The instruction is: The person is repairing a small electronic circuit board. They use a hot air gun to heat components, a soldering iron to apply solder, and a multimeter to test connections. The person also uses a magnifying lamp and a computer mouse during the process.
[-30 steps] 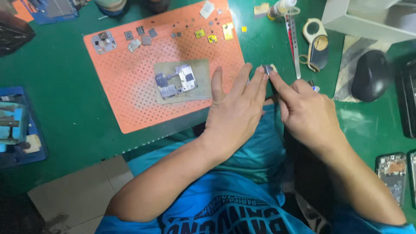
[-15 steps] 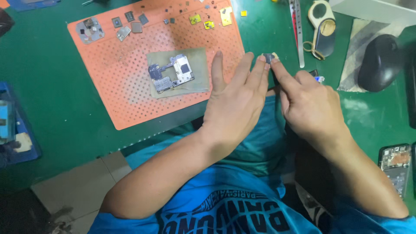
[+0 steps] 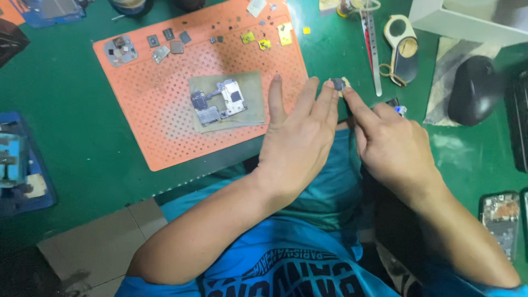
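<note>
A tiny grey chip (image 3: 337,84) lies on the green bench top, just right of the orange perforated mat (image 3: 165,126). My left hand (image 3: 297,137) rests flat with its fingers spread, and its fingertips touch the chip from the left. The index fingertip of my right hand (image 3: 390,143) presses against the chip from the right; its other fingers are curled. A phone circuit board (image 3: 219,102) sits on a beige pad in the middle of the mat, left of my left hand.
Small chips and shields (image 3: 165,47) lie along the mat's far edge. Tweezers (image 3: 373,49), an oval loupe (image 3: 404,52) and a black mouse (image 3: 476,88) are at the right. A blue holder (image 3: 16,165) is at the left, an opened phone (image 3: 499,220) at the lower right.
The view shifted slightly. Both hands stay together on the small chip by the mat's right edge, with hardly any movement.
</note>
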